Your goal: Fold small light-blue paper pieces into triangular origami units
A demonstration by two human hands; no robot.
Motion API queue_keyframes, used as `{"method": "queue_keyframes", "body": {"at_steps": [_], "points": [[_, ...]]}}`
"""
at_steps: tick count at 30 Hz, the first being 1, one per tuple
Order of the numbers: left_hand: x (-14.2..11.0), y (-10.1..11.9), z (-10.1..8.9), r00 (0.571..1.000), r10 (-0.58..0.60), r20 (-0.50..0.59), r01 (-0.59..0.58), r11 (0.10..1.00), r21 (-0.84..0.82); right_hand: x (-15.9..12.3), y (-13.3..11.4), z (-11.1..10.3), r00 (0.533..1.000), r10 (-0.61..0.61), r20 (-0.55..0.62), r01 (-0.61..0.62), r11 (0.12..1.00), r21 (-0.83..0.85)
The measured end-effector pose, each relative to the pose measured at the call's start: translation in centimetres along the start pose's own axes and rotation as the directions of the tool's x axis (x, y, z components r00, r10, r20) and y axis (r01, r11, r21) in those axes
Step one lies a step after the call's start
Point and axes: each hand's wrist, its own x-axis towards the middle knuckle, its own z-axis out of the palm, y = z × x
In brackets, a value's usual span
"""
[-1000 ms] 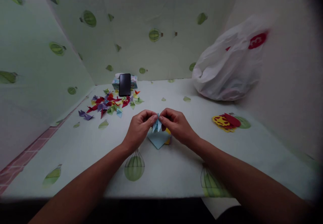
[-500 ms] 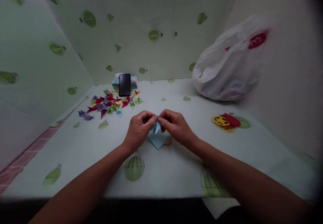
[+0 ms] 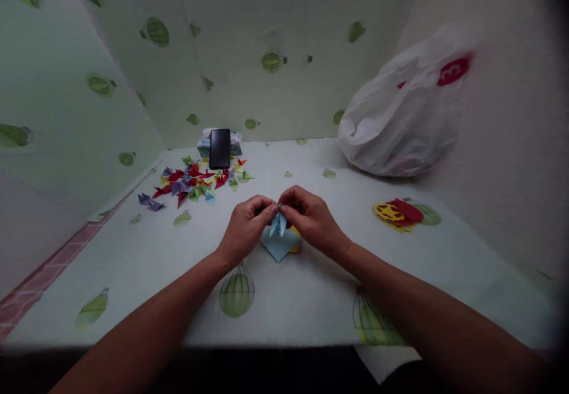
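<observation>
A small light-blue piece of folded origami paper is pinched at its upper end between both hands, its pointed flaps hanging down. My left hand grips it from the left with thumb and forefinger. From the other side, my right hand closes thumb and fingers on the same top end. Below the hands, flat light-blue paper lies on the table with a corner pointing toward me. Yellow-orange paper sticks out from under its right side. The fingertips hide the top of the folded piece.
Many-coloured folded paper figures lie heaped at the back left. A black phone leans on a tissue box behind them. Red and yellow paper cut-outs lie to the right. Behind those stands a white plastic bag.
The folded blue piece has turned, so its hanging flaps now show more broadly toward me. My right hand's fingers have risen slightly at its top. The left hand has barely moved.
</observation>
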Motion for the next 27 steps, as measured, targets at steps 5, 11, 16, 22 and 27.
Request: {"method": "queue_keyframes", "body": {"at_steps": [5,11,16,22,27], "points": [[-0.05,-0.04,0.06,1.000,-0.002,0.021,0.002,1.000,-0.010,0.04,-0.17,-0.06,1.000,-0.004,-0.011,0.004,1.000,-0.020],[0.04,-0.14,0.03,1.000,-0.006,0.026,0.007,1.000,-0.031,0.07,-0.12,-0.10,0.999,-0.009,-0.036,0.008,0.999,-0.044],[0.06,-0.06,0.07,0.997,-0.069,0.040,0.072,0.994,-0.079,0.00,-0.15,-0.01,0.999,0.010,-0.031,-0.011,1.000,-0.012],[-0.04,-0.26,0.29,0.995,-0.097,-0.012,0.095,0.987,-0.133,-0.05,-0.37,0.19,0.997,0.081,0.010,-0.082,0.986,0.146],[-0.10,-0.50,0.28,0.996,-0.075,-0.044,0.067,0.985,-0.161,-0.12,-0.50,0.24,0.988,0.144,0.059,-0.153,0.970,0.188]]}}
